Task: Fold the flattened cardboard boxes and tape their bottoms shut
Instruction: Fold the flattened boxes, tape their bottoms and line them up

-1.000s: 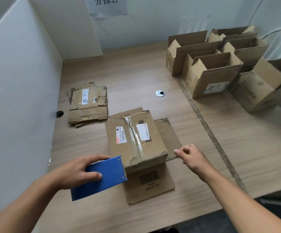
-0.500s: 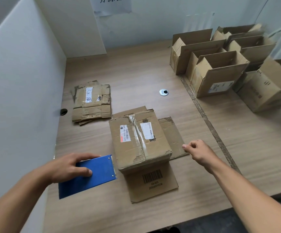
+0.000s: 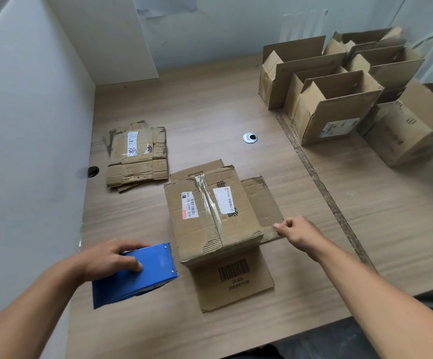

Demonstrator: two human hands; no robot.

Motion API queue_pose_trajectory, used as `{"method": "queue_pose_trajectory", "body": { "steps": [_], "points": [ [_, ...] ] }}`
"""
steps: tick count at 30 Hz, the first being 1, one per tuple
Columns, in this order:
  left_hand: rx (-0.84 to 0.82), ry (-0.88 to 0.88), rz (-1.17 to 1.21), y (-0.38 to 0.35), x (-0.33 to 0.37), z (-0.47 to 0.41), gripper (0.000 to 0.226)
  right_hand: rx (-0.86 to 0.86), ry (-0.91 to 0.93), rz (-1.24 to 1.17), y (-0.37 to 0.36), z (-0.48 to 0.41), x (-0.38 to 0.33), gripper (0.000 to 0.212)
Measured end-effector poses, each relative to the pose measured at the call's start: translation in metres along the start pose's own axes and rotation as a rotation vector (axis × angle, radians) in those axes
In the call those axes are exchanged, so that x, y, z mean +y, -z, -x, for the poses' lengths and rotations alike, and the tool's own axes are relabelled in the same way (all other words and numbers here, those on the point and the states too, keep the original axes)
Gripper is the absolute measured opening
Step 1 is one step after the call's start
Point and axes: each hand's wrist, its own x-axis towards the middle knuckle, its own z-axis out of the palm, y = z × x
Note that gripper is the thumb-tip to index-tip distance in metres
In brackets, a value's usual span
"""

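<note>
Fingers (image 3: 132,265) of the left hand (image 3: 106,260): wrapped over the top of the blue tape dispenser (image 3: 143,275), low over the counter (image 3: 210,112) just left of the box (image 3: 205,229). Fingers (image 3: 279,225) of the right hand (image 3: 301,234): curled in, tips at the near corner of the side flap (image 3: 264,203). Impossible to tell whether pinching it or only touching.

Judged as near the end of one round. Box in the middle standing bottom-up, top flaps splayed flat on the counter around it, bottom flaps folded shut. A strip of clear tape (image 3: 209,203) running down the seam (wrinkled, but seemingly end to end). Probably left for this one: turning it over and setting it with the others.

Done already, by the look: a cluster of upright boxes (image 3: 339,104) at the far right, tops open. Still to do: a small stack of flat boxes (image 3: 137,156) at the far left, well apart from both hands. More made than waiting, going by what shows. Exact count hard to read, with several boxes hiding one another.
</note>
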Motion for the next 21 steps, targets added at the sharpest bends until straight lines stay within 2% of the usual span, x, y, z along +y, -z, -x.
{"method": "queue_pose_trajectory", "body": {
  "steps": [7,12,13,15,16,17,19,20,21],
  "points": [
    [0.027,0.095,0.087,-0.012,0.008,-0.011,0.041,-0.231,-0.25,-0.057,-0.02,0.009,-0.011,0.036],
    [0.026,0.111,0.063,-0.011,0.011,-0.011,0.041,-0.304,-0.3,-0.108,-0.025,0.015,-0.019,0.032],
    [0.027,0.115,0.049,-0.011,0.011,-0.012,0.041,-0.3,-0.309,-0.119,-0.026,0.013,-0.016,0.034],
    [0.023,0.116,0.021,-0.009,0.012,-0.014,0.042,-0.267,-0.342,-0.196,-0.029,0.011,-0.01,0.055],
    [0.02,0.114,0.009,-0.008,0.014,-0.014,0.043,-0.233,-0.315,-0.199,-0.032,0.01,-0.006,0.06],
    [0.016,0.112,-0.003,-0.007,0.015,-0.014,0.043,-0.182,-0.225,-0.135,-0.034,0.009,-0.004,0.054],
    [0.017,0.107,-0.026,-0.007,0.02,-0.013,0.045,-0.052,-0.01,0.029,-0.036,0.008,-0.002,0.023],
    [0.019,0.106,-0.037,-0.007,0.022,-0.013,0.046,-0.017,0.057,0.04,-0.037,0.008,-0.002,0.009],
    [0.02,0.11,-0.047,-0.007,0.024,-0.014,0.047,-0.022,0.106,0.01,-0.035,0.01,-0.002,0.004]
  ]
}}
